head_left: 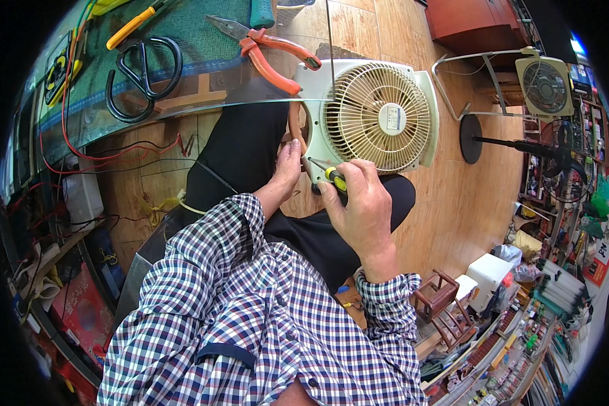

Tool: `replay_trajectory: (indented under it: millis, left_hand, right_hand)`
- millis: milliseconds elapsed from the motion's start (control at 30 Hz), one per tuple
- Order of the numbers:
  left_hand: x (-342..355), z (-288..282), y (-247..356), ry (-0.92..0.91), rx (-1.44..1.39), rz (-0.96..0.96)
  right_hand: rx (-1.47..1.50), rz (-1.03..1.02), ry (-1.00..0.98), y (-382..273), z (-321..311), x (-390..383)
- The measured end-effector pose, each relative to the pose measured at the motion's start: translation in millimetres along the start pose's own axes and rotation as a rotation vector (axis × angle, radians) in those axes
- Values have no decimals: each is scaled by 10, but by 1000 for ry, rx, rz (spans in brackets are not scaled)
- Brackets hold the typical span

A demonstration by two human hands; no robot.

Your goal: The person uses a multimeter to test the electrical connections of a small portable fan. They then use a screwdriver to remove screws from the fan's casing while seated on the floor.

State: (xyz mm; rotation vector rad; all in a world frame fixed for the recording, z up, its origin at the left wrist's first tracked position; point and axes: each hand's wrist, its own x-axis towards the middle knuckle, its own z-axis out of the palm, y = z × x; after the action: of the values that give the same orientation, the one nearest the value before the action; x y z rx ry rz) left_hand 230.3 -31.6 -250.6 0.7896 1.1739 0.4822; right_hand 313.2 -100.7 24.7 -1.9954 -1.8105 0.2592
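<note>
The checked shirt [287,311] lies nearest the camera, on the near side of the white box fan [379,122], which serves as the reference. The fan lies grille up in front of the person's knees. Far left of the fan, below the glass tabletop [206,64], stands a translucent white container [83,196]; its contents cannot be made out. On the tabletop, left of the fan, lie black-handled scissors [143,61] and, closer to the fan, orange-handled pliers [254,47] with handles spread. The left hand [289,166] is at the fan's near-left edge, fingers bent; whether it clasps the edge cannot be told. The right hand [364,199] grasps a yellow-and-black screwdriver [336,178], its shaft directed at the fan's near-left corner. Right of the fan, toward the camera, stands a wooden stool [441,298], then a white box [488,276], contents not discernible. Farther right of the fan is a second fan [547,86].
</note>
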Motion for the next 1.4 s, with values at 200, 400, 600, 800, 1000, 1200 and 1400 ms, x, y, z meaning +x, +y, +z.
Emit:
replay_trajectory:
  millis: [200,400,600,800,1000,1200,1400]
  left_hand:
    - [66,-2,-101,-19,-60,7]
    - [92,25,-154,-35,-83,37]
    - [113,-4,-180,-29,-42,47]
    - [184,-18,-263,-41,-38,47]
    - [27,-26,-52,-44,-81,-40]
    - [-121,-64,186,-67,-171,-58]
    - [-219,-2,338,-106,-239,-95]
  right_hand:
    - [40,-151,48,51,17,90]
    - [35,23,-48,64,5,-29]
    - [4,-107,25,90,-50,80]
    - [28,56,-96,148,-64,55]
    - [80,-277,-196,220,-264,306]
    - [-113,-127,-295,177,-332,408]
    - [114,-229,-130,441,-257,373]
